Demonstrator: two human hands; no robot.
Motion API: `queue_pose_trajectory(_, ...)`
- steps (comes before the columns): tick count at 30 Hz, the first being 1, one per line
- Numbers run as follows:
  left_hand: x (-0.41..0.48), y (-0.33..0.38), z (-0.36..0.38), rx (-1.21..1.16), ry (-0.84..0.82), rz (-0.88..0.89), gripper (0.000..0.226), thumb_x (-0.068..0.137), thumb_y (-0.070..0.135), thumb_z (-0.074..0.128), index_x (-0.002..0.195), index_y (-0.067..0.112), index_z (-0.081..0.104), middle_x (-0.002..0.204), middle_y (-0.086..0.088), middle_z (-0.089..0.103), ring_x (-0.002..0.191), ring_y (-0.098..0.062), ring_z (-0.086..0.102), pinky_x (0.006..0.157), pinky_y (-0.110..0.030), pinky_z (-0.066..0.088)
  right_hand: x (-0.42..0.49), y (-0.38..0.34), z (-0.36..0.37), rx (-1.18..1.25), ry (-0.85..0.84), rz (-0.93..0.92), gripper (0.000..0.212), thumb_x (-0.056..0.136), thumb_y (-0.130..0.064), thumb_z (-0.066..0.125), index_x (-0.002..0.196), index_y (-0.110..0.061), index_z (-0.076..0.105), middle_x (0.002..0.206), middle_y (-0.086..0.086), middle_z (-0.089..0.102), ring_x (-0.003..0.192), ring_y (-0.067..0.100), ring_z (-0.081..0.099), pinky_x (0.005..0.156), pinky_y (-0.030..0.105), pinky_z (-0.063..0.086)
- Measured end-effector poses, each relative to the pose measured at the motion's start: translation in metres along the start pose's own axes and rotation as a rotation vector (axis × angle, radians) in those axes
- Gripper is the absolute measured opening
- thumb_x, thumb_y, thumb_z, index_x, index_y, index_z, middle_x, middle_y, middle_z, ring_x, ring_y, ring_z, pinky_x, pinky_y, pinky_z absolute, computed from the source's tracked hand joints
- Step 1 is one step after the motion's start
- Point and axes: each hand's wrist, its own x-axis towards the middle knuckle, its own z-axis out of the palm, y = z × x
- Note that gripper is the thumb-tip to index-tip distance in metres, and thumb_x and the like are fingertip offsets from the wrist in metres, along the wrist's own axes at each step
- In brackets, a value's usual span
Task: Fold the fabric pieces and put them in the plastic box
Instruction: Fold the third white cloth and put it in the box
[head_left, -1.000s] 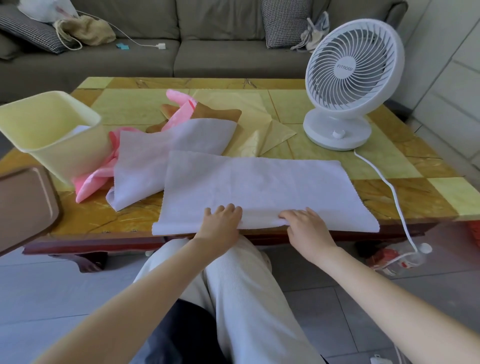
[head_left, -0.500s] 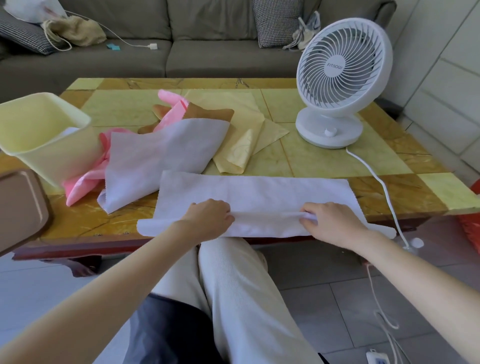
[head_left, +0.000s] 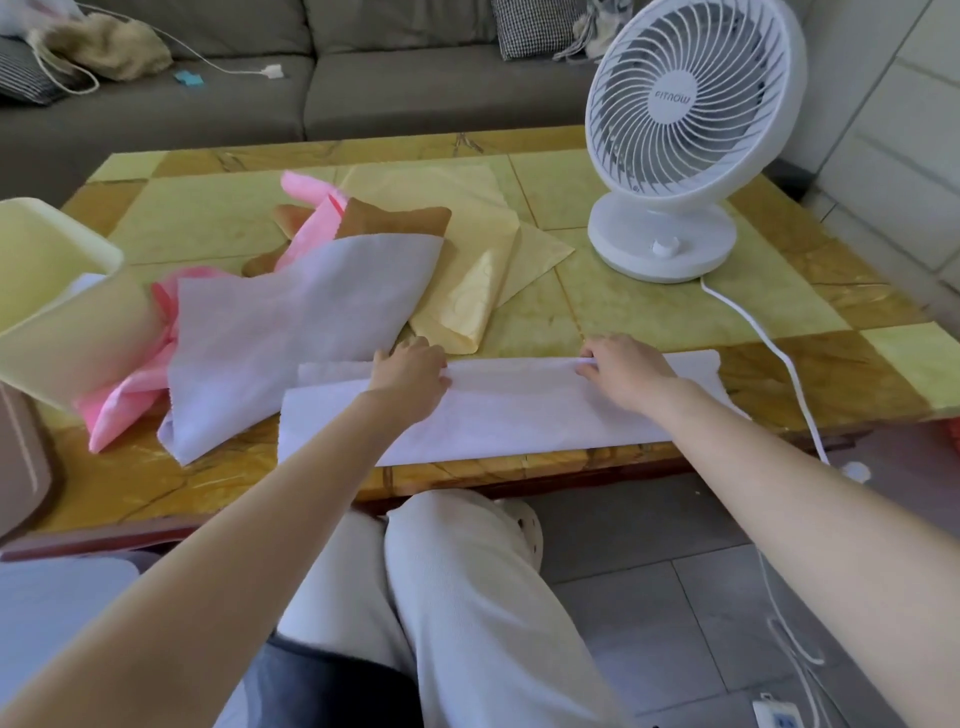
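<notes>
Left hand (head_left: 410, 371) and right hand (head_left: 626, 371) both hold the far edge of the white cloth (head_left: 519, 421). The left has its fingers curled over the edge, and the right pinches it between thumb and fingertips. The cloth lies doubled over as a long band across the near side of the desk (head_left: 649, 312), stretching between the two hands and past them on either side, with a strip of its lower layer showing just left of the left hand. Beyond the left hand and touching the band lies a second white piece (head_left: 301, 322) on top of a pink piece (head_left: 130, 415) and a brown piece (head_left: 400, 221). A yellow piece (head_left: 467, 249) lies just beyond, between the two hands' lines. Well to the left of the left hand stands the pale yellow box (head_left: 52, 291), tilted, against the pink piece — something white shows inside it, too little to tell what. Beyond the right hand stands a white fan (head_left: 691, 119), and its cord (head_left: 753, 338) runs past that hand's right and off the desk.
</notes>
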Motion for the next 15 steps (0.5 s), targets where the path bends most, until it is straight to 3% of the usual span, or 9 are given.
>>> queue_pose_trajectory(3, 0.008, -0.004, 0.008, -0.007, -0.039, 0.017, 0.03, 0.099, 0.029, 0.038, 0.122, 0.014, 0.051, 0.126, -0.005, 0.047, 0.119, -0.023, 0.044, 0.099, -0.038, 0.031, 0.004, 0.0, 0.011, -0.032, -0.027, 0.0, 0.031, 0.099, -0.031, 0.041, 0.118, -0.01, 0.053, 0.122, 0.008, 0.05, 0.111, 0.027, 0.047, 0.086, 0.036, 0.039)
queue_pose_trajectory(15, 0.028, -0.005, 0.008, -0.003, 0.013, 0.078, 0.026, 0.101, 0.026, 0.032, 0.115, 0.013, 0.05, 0.115, -0.005, 0.049, 0.105, -0.023, 0.048, 0.09, -0.039, 0.032, 0.017, -0.005, 0.017, -0.142, 0.068, 0.065, 0.028, 0.102, -0.021, 0.034, 0.113, -0.006, 0.054, 0.117, 0.012, 0.054, 0.108, 0.03, 0.05, 0.084, 0.037, 0.04)
